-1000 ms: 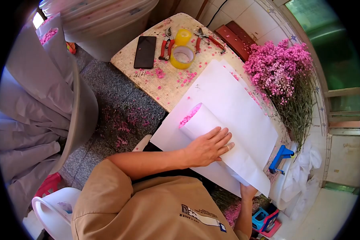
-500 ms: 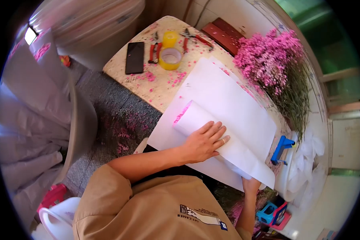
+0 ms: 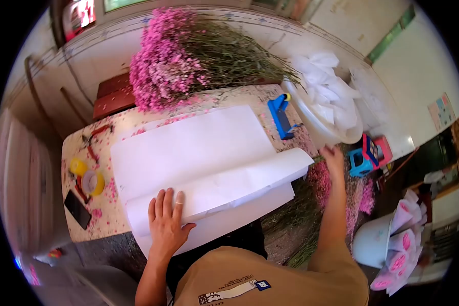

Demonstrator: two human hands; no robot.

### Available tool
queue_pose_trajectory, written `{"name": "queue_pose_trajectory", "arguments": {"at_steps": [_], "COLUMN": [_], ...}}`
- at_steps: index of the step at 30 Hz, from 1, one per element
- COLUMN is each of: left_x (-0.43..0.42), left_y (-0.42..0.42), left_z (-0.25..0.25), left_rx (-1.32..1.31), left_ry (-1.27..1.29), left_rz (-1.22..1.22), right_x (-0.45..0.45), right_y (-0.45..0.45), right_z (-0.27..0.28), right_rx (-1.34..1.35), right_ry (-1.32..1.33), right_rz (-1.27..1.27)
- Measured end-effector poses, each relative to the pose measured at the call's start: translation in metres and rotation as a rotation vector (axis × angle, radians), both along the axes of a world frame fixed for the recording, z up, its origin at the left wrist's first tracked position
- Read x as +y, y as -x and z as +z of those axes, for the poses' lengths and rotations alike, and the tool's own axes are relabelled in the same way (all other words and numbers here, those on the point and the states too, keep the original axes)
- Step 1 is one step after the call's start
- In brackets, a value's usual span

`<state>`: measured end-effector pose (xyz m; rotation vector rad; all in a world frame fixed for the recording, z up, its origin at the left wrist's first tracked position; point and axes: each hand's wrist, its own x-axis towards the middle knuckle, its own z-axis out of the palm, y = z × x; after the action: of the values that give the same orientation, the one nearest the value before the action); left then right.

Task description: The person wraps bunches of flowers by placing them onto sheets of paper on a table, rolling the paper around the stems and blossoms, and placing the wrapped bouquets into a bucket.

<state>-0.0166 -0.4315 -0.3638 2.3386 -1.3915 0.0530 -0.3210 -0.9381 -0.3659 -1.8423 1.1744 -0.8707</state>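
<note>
My left hand [image 3: 167, 219] lies flat on the near left part of a white paper roll [image 3: 224, 186], fingers spread, a ring on one. Beneath and behind the roll are flat white paper sheets [image 3: 188, 143]. Just past the roll's right end is my right hand [image 3: 332, 155], its fingers bent and blurred, close to a few green stems; whether it grips them is unclear. What the roll contains is hidden from this side. A blue tape dispenser [image 3: 280, 117] stands on the table behind the roll's right end.
Pink flowers with long stems [image 3: 173, 66] lie along the table's back. Tape rolls [image 3: 93, 182], red-handled pruners [image 3: 101, 133] and a phone [image 3: 77, 209] are at left. A white tub [image 3: 352, 133] stands right of the table, a bucket [image 3: 372, 245] with wrapped bouquets [image 3: 400, 255] lower right.
The view has swung toward the right. My left hand is now nearer the roll's left end, flat on it. My right hand has come off the roll's right end to just beyond it.
</note>
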Motion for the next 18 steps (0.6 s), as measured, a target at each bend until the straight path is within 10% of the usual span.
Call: {"name": "queue_pose_trajectory", "arguments": {"at_steps": [10,18], "left_x": [-0.014,-0.014], "left_y": [-0.003,-0.006], "left_z": [0.004,0.004], "left_rx": [-0.027,-0.029], "left_ry": [-0.068,-0.104], "left_rz": [0.003,0.006], "right_x": [-0.12,-0.041], "right_y": [-0.147,-0.104], "right_z": [-0.019,-0.009], "right_rx": [0.095,-0.279], "right_ry": [-0.36,-0.291], "right_rz": [0.009,0.026]}}
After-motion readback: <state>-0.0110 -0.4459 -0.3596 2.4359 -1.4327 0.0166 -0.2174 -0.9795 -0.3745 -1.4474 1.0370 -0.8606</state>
